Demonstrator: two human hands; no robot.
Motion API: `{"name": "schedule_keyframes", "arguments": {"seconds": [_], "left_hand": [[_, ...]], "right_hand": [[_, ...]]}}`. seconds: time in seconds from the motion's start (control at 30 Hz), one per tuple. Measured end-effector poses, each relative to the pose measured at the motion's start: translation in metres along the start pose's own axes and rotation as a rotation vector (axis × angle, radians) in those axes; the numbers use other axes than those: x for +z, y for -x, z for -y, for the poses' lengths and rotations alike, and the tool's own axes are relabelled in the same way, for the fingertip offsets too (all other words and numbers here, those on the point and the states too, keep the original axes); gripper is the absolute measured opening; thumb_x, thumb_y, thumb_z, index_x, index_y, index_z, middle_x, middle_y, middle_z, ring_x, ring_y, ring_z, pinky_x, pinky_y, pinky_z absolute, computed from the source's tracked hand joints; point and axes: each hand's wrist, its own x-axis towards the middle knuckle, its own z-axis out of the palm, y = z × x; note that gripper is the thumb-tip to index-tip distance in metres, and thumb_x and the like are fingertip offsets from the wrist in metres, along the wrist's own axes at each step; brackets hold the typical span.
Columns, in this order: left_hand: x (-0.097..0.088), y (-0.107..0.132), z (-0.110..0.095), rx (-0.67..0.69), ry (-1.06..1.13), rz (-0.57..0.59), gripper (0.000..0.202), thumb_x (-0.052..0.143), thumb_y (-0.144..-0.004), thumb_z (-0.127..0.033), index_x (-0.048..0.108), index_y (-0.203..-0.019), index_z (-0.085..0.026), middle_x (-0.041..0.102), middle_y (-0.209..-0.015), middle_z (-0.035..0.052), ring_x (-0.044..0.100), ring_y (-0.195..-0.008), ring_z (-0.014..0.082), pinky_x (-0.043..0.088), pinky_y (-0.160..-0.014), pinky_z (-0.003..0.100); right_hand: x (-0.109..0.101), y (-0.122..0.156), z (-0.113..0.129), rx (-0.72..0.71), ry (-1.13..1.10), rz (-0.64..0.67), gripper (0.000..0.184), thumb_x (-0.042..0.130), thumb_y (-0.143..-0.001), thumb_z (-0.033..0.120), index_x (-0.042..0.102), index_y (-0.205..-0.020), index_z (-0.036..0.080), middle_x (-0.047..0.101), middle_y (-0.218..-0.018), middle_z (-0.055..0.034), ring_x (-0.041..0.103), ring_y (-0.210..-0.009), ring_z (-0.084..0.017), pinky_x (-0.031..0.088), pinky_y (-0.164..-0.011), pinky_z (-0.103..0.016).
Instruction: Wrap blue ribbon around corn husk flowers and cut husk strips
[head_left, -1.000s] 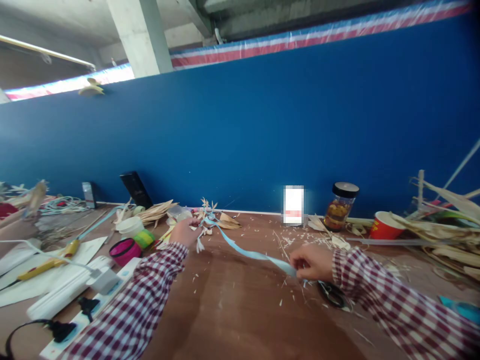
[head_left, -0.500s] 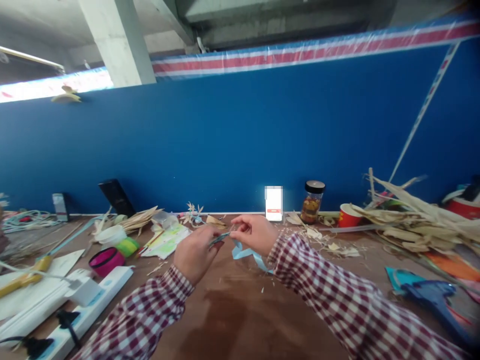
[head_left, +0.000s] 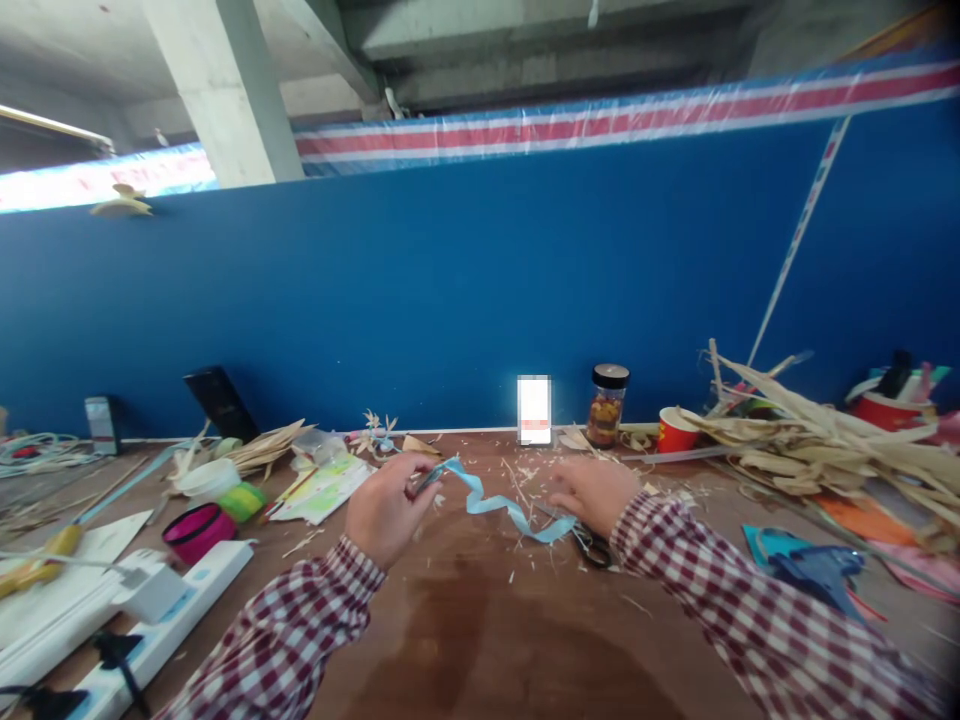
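My left hand is closed, its fingertips pinching one end of a light blue ribbon around something thin and dark that I cannot make out. From there the ribbon runs in loose waves to the right across the brown table. My right hand is over the table near the ribbon's far end, its fingers slightly bent and apart, with nothing seen in them. Just below it lies a pair of scissors; only the black handle shows, and the hand partly hides the rest.
Straw-coloured scraps litter the table. At the back stand a lit phone, a black-lidded jar and a red cup. Dried husks and a blue glue gun lie right; a white power strip lies left.
My right hand has let go of the piece at my left fingertips and moved right, towards the scissors. The ribbon now stretches out in view, and the camera view has turned slightly.
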Motion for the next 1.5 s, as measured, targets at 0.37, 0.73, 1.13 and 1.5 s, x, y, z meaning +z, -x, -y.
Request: {"name": "schedule_keyframes", "arguments": {"seconds": [0.37,0.73,1.13,1.5], "left_hand": [[0.017,0.027,-0.011,0.094,0.367,-0.031,0.023,0.051,-0.079,-0.026,0.055,-0.1,-0.021,0.056,-0.114,0.009,0.057,-0.091,0.0178,0.047,-0.079,0.03],[0.022,0.087,-0.016,-1.153,1.262,0.416,0.024,0.067,-0.066,-0.038,0.06,-0.072,-0.016,0.062,-0.062,0.0004,0.053,-0.046,0.0061,0.045,-0.046,0.018],[0.033,0.097,0.0,-1.244,1.324,0.392,0.021,0.07,-0.066,-0.03,0.057,-0.07,-0.014,0.063,-0.061,0.0014,0.058,-0.05,0.0078,0.05,-0.05,0.019],[0.029,0.094,-0.002,-1.016,1.257,0.416,0.035,0.076,-0.053,-0.038,0.055,-0.067,-0.013,0.057,-0.054,-0.0036,0.05,-0.046,0.0055,0.041,-0.047,0.018]], "right_hand": [[0.044,0.023,0.063,-0.057,-1.001,-0.091,0.028,0.045,-0.085,0.039,0.063,-0.087,0.018,0.066,-0.078,-0.0044,0.062,-0.067,-0.014,0.045,-0.048,-0.021],[0.102,0.056,0.064,-0.561,-0.257,-0.247,0.024,0.042,-0.087,0.02,0.06,-0.103,0.022,0.067,-0.093,-0.0054,0.061,-0.083,-0.017,0.05,-0.07,-0.028],[0.121,0.059,0.064,-0.837,0.225,-0.293,0.023,0.044,-0.085,0.014,0.06,-0.101,0.017,0.068,-0.088,-0.0074,0.058,-0.068,-0.017,0.042,-0.047,-0.028],[0.105,0.034,0.058,-0.144,-0.49,-0.068,0.018,0.051,-0.082,0.024,0.059,-0.096,0.018,0.064,-0.087,-0.0034,0.058,-0.073,-0.013,0.044,-0.067,-0.024]]}}
